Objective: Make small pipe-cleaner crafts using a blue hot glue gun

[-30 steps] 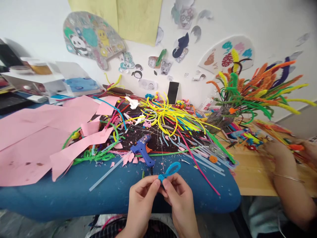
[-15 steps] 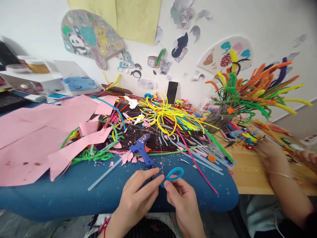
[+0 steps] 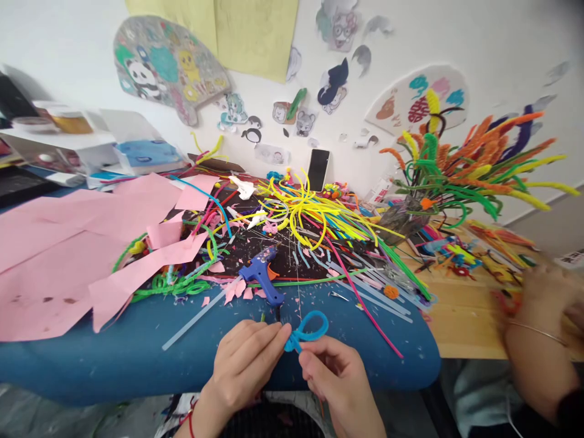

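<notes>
A blue pipe cleaner [image 3: 314,317], bent into a loop with a twisted knot at its base, is between my hands above the table's front edge. My left hand [image 3: 250,359] pinches the knot side, its fingers pressed together and pointing right. With thumb and forefinger my right hand [image 3: 335,371] grips a short tail below the loop. A small green tip [image 3: 263,317] shows above my left fingers; the rest of it is hidden. Just beyond lies a blue glue gun [image 3: 264,277] with a clear glue stick in its back. A thin glue thread runs down toward the pipe cleaner.
Pink paper sheets [image 3: 59,261] cover the left side. Yellow pipe cleaners [image 3: 314,213] are heaped at the back, near a leaning phone [image 3: 318,169]. Loose glue sticks [image 3: 374,298] lie right. Another person's hand [image 3: 545,292] works at the wooden table [image 3: 456,328].
My left fingers have closed together on the blue pipe cleaner, and its loop has shifted slightly left. My right hand has moved down to the tail. The other person's hand has moved right.
</notes>
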A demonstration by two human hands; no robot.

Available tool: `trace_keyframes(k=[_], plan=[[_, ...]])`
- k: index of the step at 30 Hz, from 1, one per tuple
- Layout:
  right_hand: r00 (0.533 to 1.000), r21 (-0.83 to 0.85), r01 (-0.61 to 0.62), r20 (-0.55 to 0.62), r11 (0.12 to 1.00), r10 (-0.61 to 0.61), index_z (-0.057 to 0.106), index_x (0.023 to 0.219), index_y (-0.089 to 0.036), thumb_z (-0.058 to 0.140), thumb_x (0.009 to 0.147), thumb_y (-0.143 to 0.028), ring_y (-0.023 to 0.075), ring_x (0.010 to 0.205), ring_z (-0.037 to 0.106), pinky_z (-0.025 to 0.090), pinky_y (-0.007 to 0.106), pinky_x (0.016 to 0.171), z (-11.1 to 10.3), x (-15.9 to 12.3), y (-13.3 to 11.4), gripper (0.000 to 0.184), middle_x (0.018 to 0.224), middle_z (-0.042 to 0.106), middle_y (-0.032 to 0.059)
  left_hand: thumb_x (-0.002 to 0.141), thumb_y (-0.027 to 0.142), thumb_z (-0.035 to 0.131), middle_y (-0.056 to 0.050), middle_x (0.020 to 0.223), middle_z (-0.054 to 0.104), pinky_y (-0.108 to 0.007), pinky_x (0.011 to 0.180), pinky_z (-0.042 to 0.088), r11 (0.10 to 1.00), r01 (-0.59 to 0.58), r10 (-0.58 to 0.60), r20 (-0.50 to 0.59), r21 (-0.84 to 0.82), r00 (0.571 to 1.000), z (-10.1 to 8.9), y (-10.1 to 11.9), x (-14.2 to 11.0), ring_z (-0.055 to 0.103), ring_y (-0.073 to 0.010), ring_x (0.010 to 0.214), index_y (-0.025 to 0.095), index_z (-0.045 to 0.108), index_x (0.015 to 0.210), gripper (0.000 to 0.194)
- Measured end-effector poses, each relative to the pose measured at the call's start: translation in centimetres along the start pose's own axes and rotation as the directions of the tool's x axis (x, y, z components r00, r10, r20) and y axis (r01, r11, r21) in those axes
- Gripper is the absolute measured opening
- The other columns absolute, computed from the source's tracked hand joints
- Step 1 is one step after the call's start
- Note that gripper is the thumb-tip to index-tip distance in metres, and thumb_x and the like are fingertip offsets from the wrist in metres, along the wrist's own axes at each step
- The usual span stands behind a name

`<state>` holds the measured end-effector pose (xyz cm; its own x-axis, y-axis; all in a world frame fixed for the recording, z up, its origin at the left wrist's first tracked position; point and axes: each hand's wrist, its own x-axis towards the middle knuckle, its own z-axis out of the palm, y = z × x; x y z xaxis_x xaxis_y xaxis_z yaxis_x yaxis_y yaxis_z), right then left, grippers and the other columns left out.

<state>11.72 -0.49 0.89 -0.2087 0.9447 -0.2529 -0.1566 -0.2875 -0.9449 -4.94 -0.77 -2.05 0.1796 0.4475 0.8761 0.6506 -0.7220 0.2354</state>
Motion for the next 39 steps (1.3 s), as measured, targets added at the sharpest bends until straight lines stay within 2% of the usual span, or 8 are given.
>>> trace_keyframes(k=[10,14,18,21,24,29,35,39], plan=[[0.983,-0.248,0.177,-0.010,0.953,-0.185,0.073,0.075,-0.019,0.068,0.083,-0.037,0.0110,0.056,0.048,0.041,0.021,0.053,0.0,-0.5,-0.4,0.021,0.063,0.059,0.0003,0.086,-0.003,0.057,-0.013,0.090,0.073,-0.031,0.067,0.052,0.998,0.001,0.000,-0.018,0.060,1.000,1.0,0.1,-0.9,0.066,-0.0191,0.082,0.002,0.067,0.112,0.028],[0.974,-0.335,0.211,-0.013,0.919,-0.228,0.072,0.075,-0.018,0.065,0.084,-0.037,0.0124,0.057,0.048,0.042,0.022,0.053,0.0,-0.5,-0.3,0.022,0.064,0.060,0.0011,0.090,0.002,0.055,-0.011,0.087,0.075,-0.030,0.064,0.052,0.995,-0.016,0.017,-0.009,0.096,1.000,1.0,0.1,-0.6,0.068,-0.0182,0.078,0.004,0.067,0.110,0.024],[0.975,-0.325,0.197,-0.033,0.925,-0.219,0.068,0.070,-0.017,0.066,0.084,-0.038,0.0127,0.057,0.046,0.041,0.023,0.053,0.1,-0.2,0.2,0.026,0.061,0.056,0.0005,0.090,0.002,0.054,-0.010,0.085,0.076,-0.030,0.064,0.053,0.987,-0.017,0.018,-0.004,0.158,1.000,0.9,0.2,-0.5,0.069,-0.0179,0.076,0.006,0.067,0.110,0.025],[0.983,-0.276,0.166,-0.027,0.947,-0.181,0.066,0.066,-0.016,0.068,0.082,-0.039,0.0119,0.055,0.045,0.041,0.023,0.052,0.0,0.1,0.6,0.028,0.059,0.056,0.0000,0.089,0.002,0.056,-0.008,0.083,0.075,-0.029,0.064,0.054,0.985,0.013,-0.004,-0.055,0.173,0.998,1.0,0.3,-0.5,0.069,-0.0172,0.074,0.009,0.068,0.110,0.025],[0.987,-0.206,0.155,-0.015,0.966,-0.161,0.068,0.068,-0.016,0.070,0.080,-0.039,0.0119,0.056,0.048,0.042,0.023,0.054,0.0,0.2,0.6,0.026,0.060,0.059,0.0005,0.088,0.004,0.059,-0.006,0.080,0.074,-0.027,0.060,0.053,0.990,0.109,-0.100,-0.102,0.086,0.990,1.2,0.5,-0.1,0.067,-0.0150,0.070,0.013,0.068,0.109,0.024],[0.978,-0.170,0.207,0.041,0.964,-0.203,0.074,0.078,-0.019,0.068,0.083,-0.035,0.0135,0.060,0.055,0.046,0.024,0.058,0.7,-0.1,-0.1,0.018,0.067,0.064,0.0021,0.088,0.007,0.059,-0.003,0.074,0.068,-0.024,0.057,0.051,0.964,0.265,-0.266,-0.116,-0.021,0.957,1.5,0.8,0.3,0.063,-0.0126,0.064,0.016,0.069,0.108,0.024],[0.947,-0.269,0.312,0.013,0.911,-0.320,0.073,0.082,-0.019,0.064,0.086,-0.030,0.0144,0.065,0.057,0.048,0.023,0.060,0.9,0.3,0.0,0.014,0.072,0.064,0.0024,0.086,0.006,0.062,-0.004,0.077,0.071,-0.025,0.062,0.053,0.971,0.217,-0.203,-0.135,0.100,0.970,2.3,0.7,-0.1,0.064,-0.0139,0.069,0.016,0.068,0.107,0.024],[0.911,-0.293,0.396,0.004,0.870,-0.413,0.070,0.082,-0.021,0.062,0.088,-0.027,0.0154,0.072,0.059,0.049,0.023,0.062,0.5,0.5,0.0,0.012,0.082,0.064,0.0040,0.089,0.007,0.059,-0.008,0.090,0.072,-0.027,0.071,0.057,0.977,0.206,-0.203,-0.072,0.046,0.977,2.0,0.5,0.2,0.067,-0.0165,0.082,0.014,0.067,0.108,0.022]])
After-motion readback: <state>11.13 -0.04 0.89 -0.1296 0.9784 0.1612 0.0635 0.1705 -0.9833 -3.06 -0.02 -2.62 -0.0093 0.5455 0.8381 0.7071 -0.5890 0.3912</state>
